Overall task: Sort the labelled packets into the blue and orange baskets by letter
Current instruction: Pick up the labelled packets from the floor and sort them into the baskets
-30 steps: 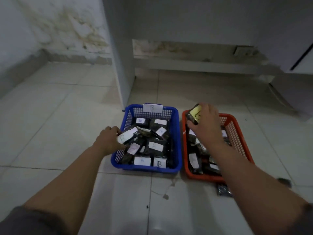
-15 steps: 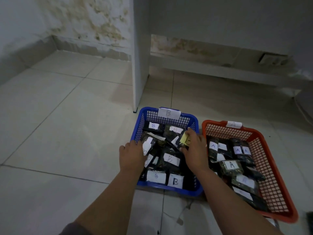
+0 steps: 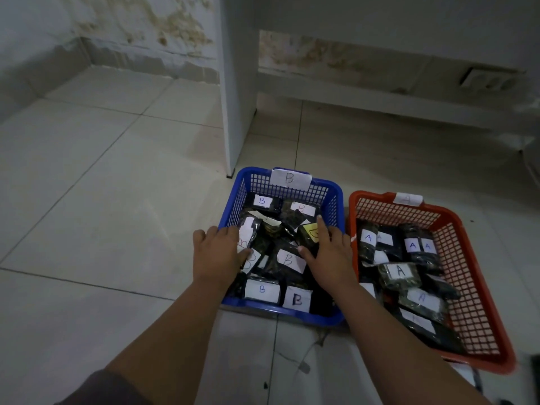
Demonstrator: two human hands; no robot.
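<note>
Both hands are in the blue basket [image 3: 336,197]. The left hand [image 3: 217,252] lies flat, fingers relaxed, on a white-labelled packet [image 3: 248,232] at the left wall. The right hand [image 3: 328,252], fingers straight, touches the yellow-labelled packet [image 3: 308,233] without gripping. Its letter is unreadable, so it may belong in the orange basket [image 3: 479,290].

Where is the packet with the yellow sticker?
The yellow-label packet lies in the blue basket, near its right wall, touching the right hand.

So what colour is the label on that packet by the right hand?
Yellow label, head view, beside the right hand.
</note>
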